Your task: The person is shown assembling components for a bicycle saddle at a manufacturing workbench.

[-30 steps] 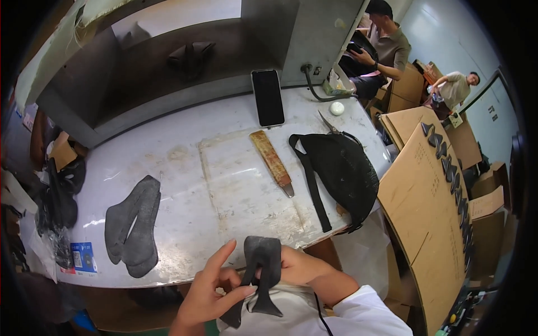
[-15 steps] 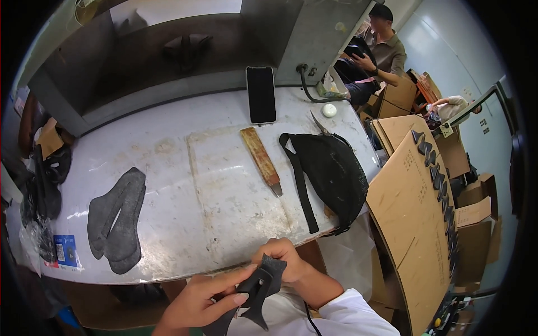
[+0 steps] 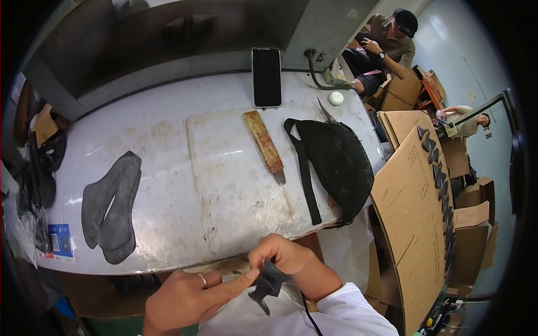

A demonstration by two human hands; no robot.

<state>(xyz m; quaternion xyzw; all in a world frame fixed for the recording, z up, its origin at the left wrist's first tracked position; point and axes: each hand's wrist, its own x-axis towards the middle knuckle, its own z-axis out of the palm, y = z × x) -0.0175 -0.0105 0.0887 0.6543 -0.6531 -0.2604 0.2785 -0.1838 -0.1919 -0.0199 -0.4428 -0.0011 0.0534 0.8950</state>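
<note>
Just beyond the table's front edge, over my lap, a dark grey-black flexible cut piece with pointed ends hangs between my hands. It looks like leather or a similar sheet material. My right hand pinches its upper part with curled fingers. From the left, my left hand, with a ring on one finger, reaches across and presses a fingertip against the piece's upper left edge. Its other fingers are folded and partly hidden. On the left of the table lie flat grey sole-shaped pieces, overlapping each other.
On the white table are a knife with a worn wrapped handle, a black mesh pouch, scissors, a white round object and an upright phone. Cardboard holding dark pieces stands right; two people are beyond.
The dark piece has turned and sits lower in my hands, with less of it showing. My left hand has shifted left and down, its fingers folding. The head view has shifted slightly.
</note>
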